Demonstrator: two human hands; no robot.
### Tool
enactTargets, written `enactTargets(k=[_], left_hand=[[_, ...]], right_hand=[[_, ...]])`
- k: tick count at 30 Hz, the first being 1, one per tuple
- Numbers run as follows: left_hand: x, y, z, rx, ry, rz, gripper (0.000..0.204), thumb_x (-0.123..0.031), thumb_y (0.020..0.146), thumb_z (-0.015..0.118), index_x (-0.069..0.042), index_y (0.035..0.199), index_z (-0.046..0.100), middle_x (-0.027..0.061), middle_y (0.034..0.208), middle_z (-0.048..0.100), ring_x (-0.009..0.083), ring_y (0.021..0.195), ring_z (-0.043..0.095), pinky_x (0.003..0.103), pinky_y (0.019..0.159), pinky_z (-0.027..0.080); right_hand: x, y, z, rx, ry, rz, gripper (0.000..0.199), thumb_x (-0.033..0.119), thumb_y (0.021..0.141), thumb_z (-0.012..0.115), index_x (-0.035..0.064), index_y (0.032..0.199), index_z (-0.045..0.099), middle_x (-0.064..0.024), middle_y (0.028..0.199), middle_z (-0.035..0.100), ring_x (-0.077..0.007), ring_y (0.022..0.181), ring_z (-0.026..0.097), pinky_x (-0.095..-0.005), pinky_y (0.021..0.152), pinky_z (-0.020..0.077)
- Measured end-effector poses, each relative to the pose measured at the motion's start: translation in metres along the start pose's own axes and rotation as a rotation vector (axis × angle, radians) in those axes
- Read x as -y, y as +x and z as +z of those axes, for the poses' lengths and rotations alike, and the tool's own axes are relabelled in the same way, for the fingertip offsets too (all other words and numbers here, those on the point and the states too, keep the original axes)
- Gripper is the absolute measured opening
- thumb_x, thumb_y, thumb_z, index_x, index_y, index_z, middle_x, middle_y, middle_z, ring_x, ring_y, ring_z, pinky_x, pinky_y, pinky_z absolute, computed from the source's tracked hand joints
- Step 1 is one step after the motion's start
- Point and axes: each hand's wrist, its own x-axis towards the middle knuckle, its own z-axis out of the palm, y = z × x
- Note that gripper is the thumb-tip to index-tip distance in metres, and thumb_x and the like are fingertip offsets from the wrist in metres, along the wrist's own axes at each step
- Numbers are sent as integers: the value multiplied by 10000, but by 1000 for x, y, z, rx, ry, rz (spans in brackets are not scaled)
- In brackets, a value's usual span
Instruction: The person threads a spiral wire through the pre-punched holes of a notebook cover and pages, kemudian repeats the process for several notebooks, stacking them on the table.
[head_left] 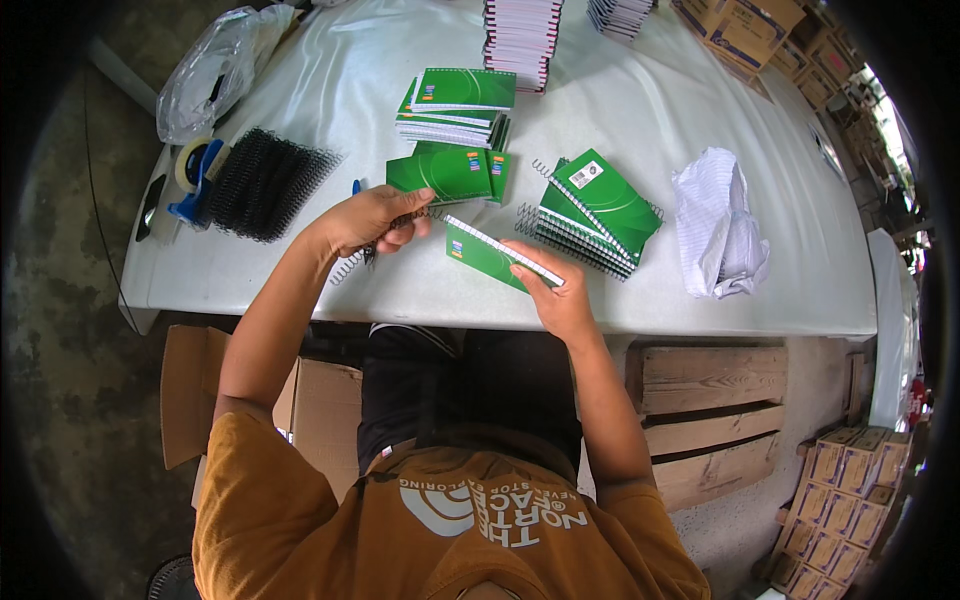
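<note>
A: As the held notebook [482,259] slopes with its long axis down to the right, how do the hands stand to it?

B: The right hand [552,287] is nearer: its grip is closed on the notebook's lower right end, thumb upon the cover. The left hand [378,220] is just beyond the upper left corner, its grip pinched on a wire coil [347,267]. If coil and punched edge touch, I cannot tell.

A: And how many of each?

B: One held notebook, over the near part of the surface [810,270]. Behind it, at least two loose green notebooks [435,178] and one green stack [465,90], too overlapped for exact counting. To its right, one coiled pile [622,197] and one crumpled wrapper [712,215]. To its left, one heap of black coils [272,182] and one tape dispenser [207,168].
</note>
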Motion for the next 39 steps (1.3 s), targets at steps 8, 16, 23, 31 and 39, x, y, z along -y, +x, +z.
enactTargets(k=[8,16,23,31,39], left_hand=[[-4,-20,23,-188,1026,529,243,-174,729,729,-112,937,617,77,1083,555,236,1047,497,378,933,306],[104,-21,76,-573,1324,854,853,-645,702,576,-109,1348,419,140,1416,344,325,1354,230,571,1068,74],[124,-15,43,-850,1247,967,1043,-767,736,402,44,1379,277,351,1406,221,460,1372,12,603,1045,-47],[130,27,61,-1173,760,894,1101,-808,701,397,83,1340,307,357,1387,237,538,1315,118,628,1036,36],[75,-22,79,-804,1182,1117,1200,-843,651,420,115,1355,257,407,1388,119,584,1285,83,644,1024,28]], right_hand=[[0,-3,1,0,-48,-6,281,-10,846,576,-2,1124,616,-130,1048,667,-162,908,644,-266,798,493],[2,-19,25,-97,-180,-144,315,-57,801,584,20,1104,625,-167,991,664,-268,860,667,-318,716,525],[10,-20,50,-78,-200,-284,366,-90,774,577,31,1118,613,-156,1012,659,-287,888,659,-342,736,528],[12,-26,56,6,-276,-362,438,-110,732,572,55,1137,607,-138,1061,647,-298,925,643,-357,761,532],[4,-26,62,-3,-299,-450,562,-109,710,561,51,1247,517,-148,1072,636,-333,905,634,-387,746,520]])
